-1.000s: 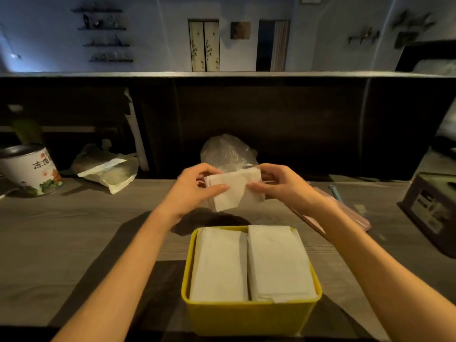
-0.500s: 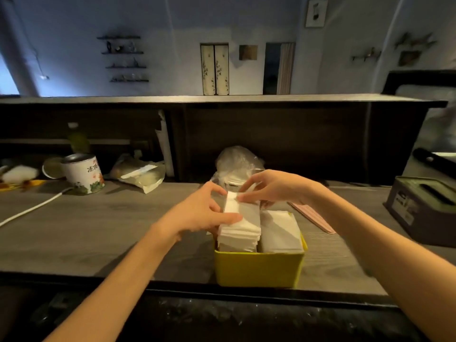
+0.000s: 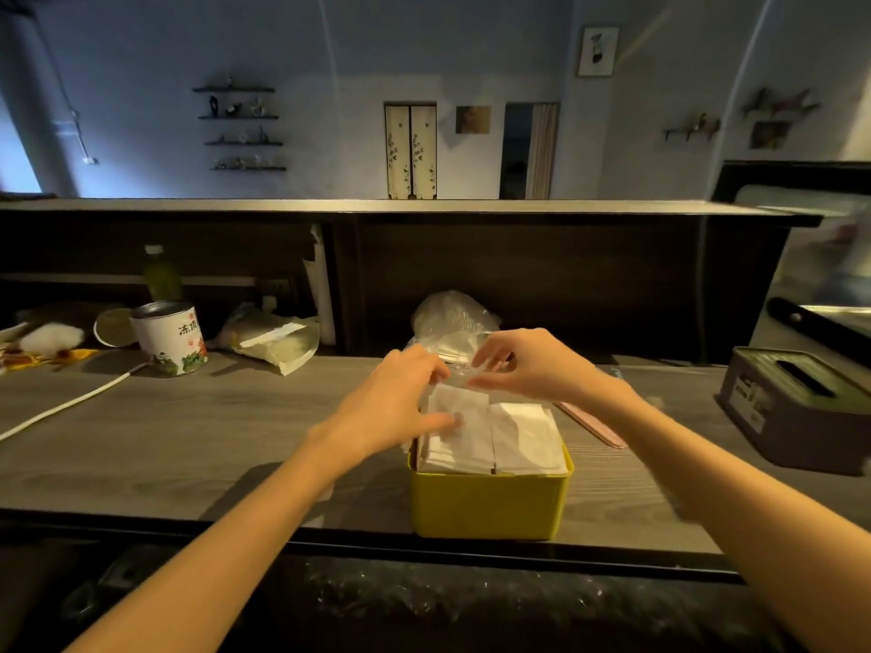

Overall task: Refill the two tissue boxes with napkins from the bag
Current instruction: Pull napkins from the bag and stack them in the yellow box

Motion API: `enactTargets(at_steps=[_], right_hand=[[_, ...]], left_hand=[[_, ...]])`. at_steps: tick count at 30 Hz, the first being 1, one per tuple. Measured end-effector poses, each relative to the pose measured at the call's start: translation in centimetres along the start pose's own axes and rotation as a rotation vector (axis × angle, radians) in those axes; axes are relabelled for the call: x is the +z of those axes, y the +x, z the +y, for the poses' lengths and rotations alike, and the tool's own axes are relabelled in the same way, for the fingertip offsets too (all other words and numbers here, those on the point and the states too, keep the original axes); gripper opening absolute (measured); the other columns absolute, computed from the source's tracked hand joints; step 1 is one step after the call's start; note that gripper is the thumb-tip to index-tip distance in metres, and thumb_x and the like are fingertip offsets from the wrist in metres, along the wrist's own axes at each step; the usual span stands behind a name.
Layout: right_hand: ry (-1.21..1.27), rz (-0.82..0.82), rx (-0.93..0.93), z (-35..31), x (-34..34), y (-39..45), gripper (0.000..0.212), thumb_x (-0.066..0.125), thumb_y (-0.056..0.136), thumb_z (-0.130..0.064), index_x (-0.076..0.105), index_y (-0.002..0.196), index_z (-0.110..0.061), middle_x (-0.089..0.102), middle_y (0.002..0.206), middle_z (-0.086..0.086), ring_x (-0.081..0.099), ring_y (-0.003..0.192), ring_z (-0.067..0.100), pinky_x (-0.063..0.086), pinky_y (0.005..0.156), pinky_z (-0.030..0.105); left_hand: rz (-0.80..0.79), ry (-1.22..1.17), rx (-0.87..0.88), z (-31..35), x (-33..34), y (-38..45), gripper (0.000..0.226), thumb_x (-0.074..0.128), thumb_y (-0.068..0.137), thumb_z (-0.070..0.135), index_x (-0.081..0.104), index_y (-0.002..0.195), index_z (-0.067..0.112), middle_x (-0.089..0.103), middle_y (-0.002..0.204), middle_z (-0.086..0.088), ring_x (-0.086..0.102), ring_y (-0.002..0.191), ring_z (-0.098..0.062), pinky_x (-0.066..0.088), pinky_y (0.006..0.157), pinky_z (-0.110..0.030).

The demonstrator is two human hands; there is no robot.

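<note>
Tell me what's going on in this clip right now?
A person is refilling a yellow box with napkins at a wooden counter. It holds two stacks, filled to the rim. The left hand touches the left stack, while the right hand pinches the clear bag behind the box. A grey box sits apart at the right, untouched.

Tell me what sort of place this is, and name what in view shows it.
Probably the staff side of a café or small restaurant counter. A raised bar ledge fronts the wooden worktop, a yellow tissue box is being restocked with napkins, and a tea tin stands nearby.
</note>
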State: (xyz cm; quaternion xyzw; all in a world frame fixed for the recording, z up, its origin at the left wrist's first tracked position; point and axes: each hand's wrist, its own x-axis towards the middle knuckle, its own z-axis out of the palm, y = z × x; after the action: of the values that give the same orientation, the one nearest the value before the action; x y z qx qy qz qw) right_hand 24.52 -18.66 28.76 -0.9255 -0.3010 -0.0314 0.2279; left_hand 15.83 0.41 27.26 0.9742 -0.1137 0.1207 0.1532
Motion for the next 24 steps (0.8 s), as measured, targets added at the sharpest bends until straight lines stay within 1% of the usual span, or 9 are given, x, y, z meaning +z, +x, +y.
enactTargets(at_steps=[2,5,8,12,16,18,20,22,24], right_hand=[[-0.007,-0.045,-0.036,0.9,-1.4,-1.2,0.03,0.079,0.086,-0.039,0.071,0.111,-0.024,0.071,0.104,-0.01,0.067,0.092,0.001,0.059,0.089,0.026],[-0.055,-0.218,-0.054,2.0,-2.5,-3.5,0.039,0.081,0.083,-0.042,0.069,0.118,-0.031,0.068,0.111,-0.016,0.064,0.1,-0.002,0.055,0.09,0.022],[-0.112,-0.311,-0.05,3.0,-2.2,-5.0,0.052,0.081,0.079,-0.053,0.065,0.125,-0.038,0.062,0.122,-0.023,0.058,0.111,-0.001,0.052,0.095,0.025],[-0.201,-0.283,-0.046,4.2,-1.4,-5.2,0.072,0.072,0.069,-0.077,0.057,0.133,-0.049,0.054,0.132,-0.026,0.053,0.119,0.001,0.051,0.102,0.035],[-0.308,-0.318,-0.05,4.5,-1.1,-5.2,0.087,0.058,0.064,-0.09,0.044,0.143,-0.056,0.046,0.145,-0.027,0.046,0.125,0.006,0.049,0.103,0.037],[-0.325,-0.341,-0.055,4.5,-1.2,-5.3,0.088,0.057,0.066,-0.089,0.04,0.146,-0.056,0.041,0.149,-0.026,0.042,0.128,0.007,0.047,0.104,0.034],[-0.322,-0.347,-0.067,4.5,-1.0,-5.2,0.082,0.062,0.073,-0.083,0.04,0.147,-0.054,0.039,0.15,-0.026,0.041,0.12,0.003,0.045,0.102,0.029],[-0.285,-0.349,-0.079,4.6,-0.5,-5.1,0.077,0.066,0.079,-0.076,0.042,0.148,-0.05,0.039,0.15,-0.024,0.042,0.116,0.002,0.042,0.098,0.024],[-0.223,-0.339,-0.093,4.6,-0.1,-5.1,0.074,0.069,0.083,-0.067,0.044,0.148,-0.044,0.04,0.15,-0.019,0.041,0.122,0.004,0.04,0.096,0.022]], left_hand=[[-0.066,-0.029,0.12,-0.2,-0.4,0.3,0.046,0.07,0.088,0.045,0.059,0.129,0.028,0.051,0.127,0.013,0.046,0.116,-0.004,0.045,0.098,-0.024],[-0.246,0.014,0.222,-0.6,-0.3,0.7,0.05,0.069,0.089,0.047,0.058,0.134,0.027,0.05,0.135,0.012,0.044,0.123,-0.002,0.038,0.107,-0.022],[-0.296,0.069,0.227,-1.0,0.1,0.8,0.054,0.067,0.09,0.048,0.054,0.139,0.028,0.049,0.143,0.013,0.042,0.13,-0.004,0.032,0.108,-0.02],[-0.343,0.065,0.192,-1.5,0.2,1.2,0.061,0.07,0.084,0.057,0.053,0.137,0.034,0.05,0.141,0.019,0.044,0.128,-0.002,0.04,0.11,-0.029],[-0.384,0.035,0.165,-2.1,0.4,1.3,0.064,0.074,0.079,0.06,0.054,0.135,0.038,0.053,0.135,0.021,0.051,0.119,0.001,0.048,0.104,-0.029],[-0.39,0.016,0.151,-2.4,0.5,1.4,0.065,0.075,0.077,0.061,0.053,0.133,0.038,0.053,0.134,0.021,0.053,0.117,0.001,0.051,0.102,-0.029],[-0.392,0.017,0.152,-2.5,0.7,1.5,0.066,0.076,0.076,0.061,0.05,0.133,0.04,0.051,0.133,0.022,0.053,0.116,0.001,0.051,0.1,-0.027],[-0.397,0.038,0.173,-2.3,0.8,1.6,0.07,0.075,0.078,0.06,0.045,0.138,0.04,0.046,0.136,0.023,0.05,0.116,0.002,0.049,0.099,-0.023],[-0.406,0.081,0.206,-2.0,0.8,1.6,0.071,0.071,0.082,0.06,0.042,0.143,0.04,0.04,0.141,0.023,0.047,0.118,0.002,0.045,0.098,-0.019]])
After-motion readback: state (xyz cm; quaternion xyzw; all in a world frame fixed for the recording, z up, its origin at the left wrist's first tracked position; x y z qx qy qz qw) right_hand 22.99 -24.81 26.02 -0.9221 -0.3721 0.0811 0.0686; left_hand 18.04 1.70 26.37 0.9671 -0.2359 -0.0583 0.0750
